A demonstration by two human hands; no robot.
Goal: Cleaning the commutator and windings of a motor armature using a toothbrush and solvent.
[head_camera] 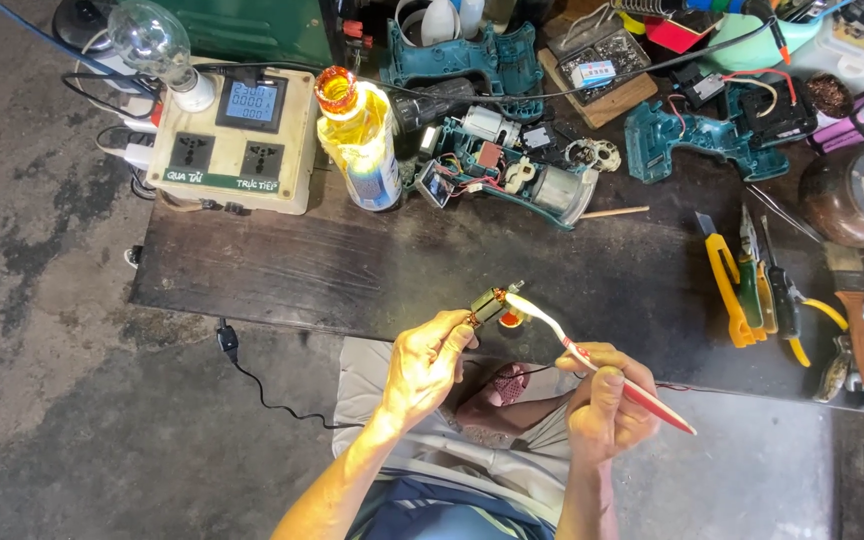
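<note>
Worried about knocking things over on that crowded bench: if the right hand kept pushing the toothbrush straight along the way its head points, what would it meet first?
The right hand aims the toothbrush up-left, its head already against the small motor part in the left hand. Beyond that lies bare dark board, then probably the plastic bottle; depth is unclear.

small motor part (493,304) possibly blurred, fingers (449,335) covering

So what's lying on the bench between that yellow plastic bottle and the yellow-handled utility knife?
In the head view, an opened teal drill body and a thin wooden stick lie between bottle and knife.
</note>
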